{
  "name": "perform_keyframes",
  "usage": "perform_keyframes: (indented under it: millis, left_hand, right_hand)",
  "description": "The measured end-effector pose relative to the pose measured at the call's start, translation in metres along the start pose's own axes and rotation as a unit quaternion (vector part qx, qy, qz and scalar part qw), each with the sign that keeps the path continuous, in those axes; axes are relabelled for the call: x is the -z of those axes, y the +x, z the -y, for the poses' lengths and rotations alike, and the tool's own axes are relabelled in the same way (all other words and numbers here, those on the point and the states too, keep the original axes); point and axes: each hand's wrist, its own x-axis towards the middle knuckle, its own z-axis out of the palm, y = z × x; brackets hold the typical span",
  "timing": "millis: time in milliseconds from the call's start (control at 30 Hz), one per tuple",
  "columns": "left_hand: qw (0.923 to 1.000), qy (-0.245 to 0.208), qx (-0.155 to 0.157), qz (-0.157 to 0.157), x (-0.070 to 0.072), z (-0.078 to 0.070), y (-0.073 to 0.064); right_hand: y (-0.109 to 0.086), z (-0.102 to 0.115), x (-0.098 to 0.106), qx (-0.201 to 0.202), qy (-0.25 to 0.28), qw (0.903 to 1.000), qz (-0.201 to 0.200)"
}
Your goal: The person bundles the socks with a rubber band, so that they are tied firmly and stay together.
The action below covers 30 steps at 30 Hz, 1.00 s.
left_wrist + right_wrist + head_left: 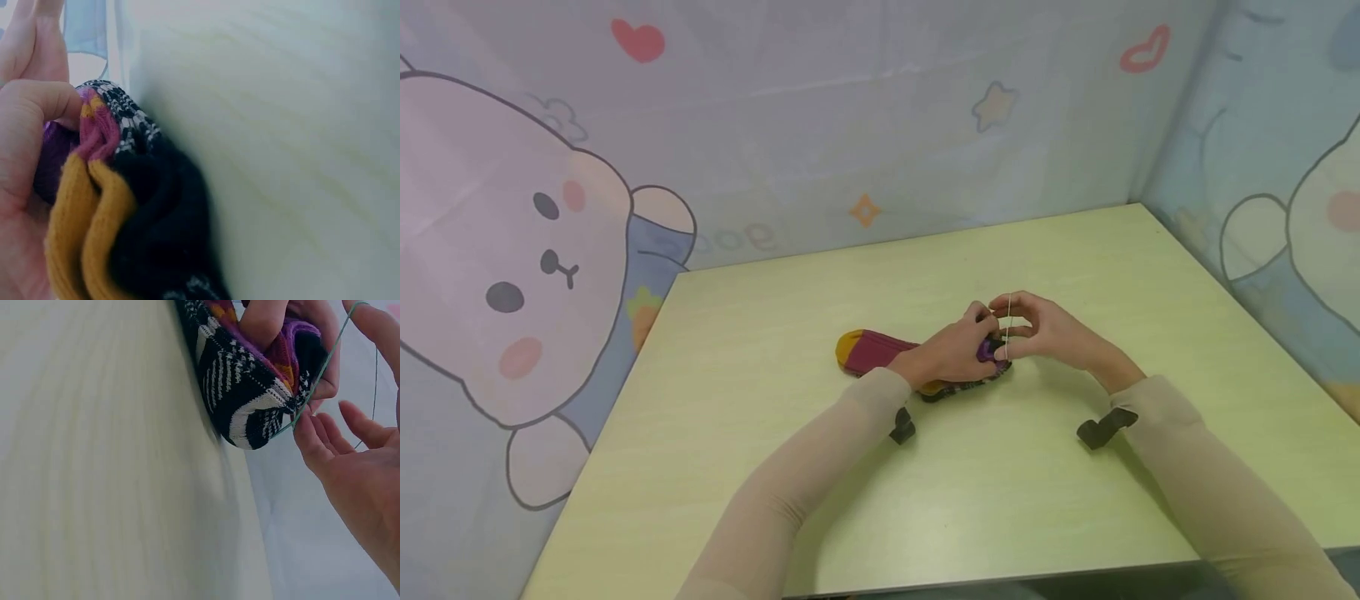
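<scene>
A maroon sock [871, 350] with a mustard toe lies on the table, together with a black-and-white patterned sock [240, 394]. My left hand [951, 346] grips the socks near their right end, where purple fabric [988, 350] shows between its fingers. In the left wrist view, mustard ribbing [69, 219] folds beside black knit [175, 212]. Just right of the bundle, my right hand [1060, 333] holds a thin rubber band [1009, 317] stretched between its spread, bent fingers and thumb. One stretch of the band [325, 367] runs down to the end of the patterned sock.
The pale yellow table [760, 467] extends around both hands, with its front edge near my forearms. Behind it hangs a printed cloth [820, 108] with cartoon figures; another printed cloth [1292, 108] is at the right. Black straps [1105, 427] sit at both wrists.
</scene>
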Motion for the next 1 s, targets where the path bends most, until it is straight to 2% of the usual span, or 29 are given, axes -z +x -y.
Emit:
perform_keyframes:
  millis: [133,500,600,767,867,1000]
  left_hand:
    - [0.9996,-0.028,-0.004,-0.007,0.001,0.004,0.0]
    - [0.9965,-0.015,-0.051,-0.065,-0.003,0.007,0.0]
    - [0.9958,-0.025,-0.031,-0.082,-0.005,0.005,0.0]
    - [0.9911,-0.07,0.037,-0.107,-0.008,0.005,0.004]
    - [0.9884,-0.072,0.067,-0.115,-0.008,0.004,0.007]
    - [0.9875,-0.054,0.095,-0.113,-0.007,0.001,0.011]
  right_hand:
    - [0.0,-0.001,-0.001,0.001,-0.02,0.9998,0.001]
    - [0.002,-0.007,-0.002,-0.022,-0.104,0.9944,-0.004]
    - [0.002,-0.007,-0.001,-0.027,-0.124,0.9919,-0.007]
    - [0.003,-0.007,-0.002,-0.029,-0.14,0.9896,-0.013]
    - [0.003,-0.007,-0.002,-0.028,-0.148,0.9886,-0.013]
    - [0.001,-0.005,-0.001,-0.01,-0.162,0.9867,-0.011]
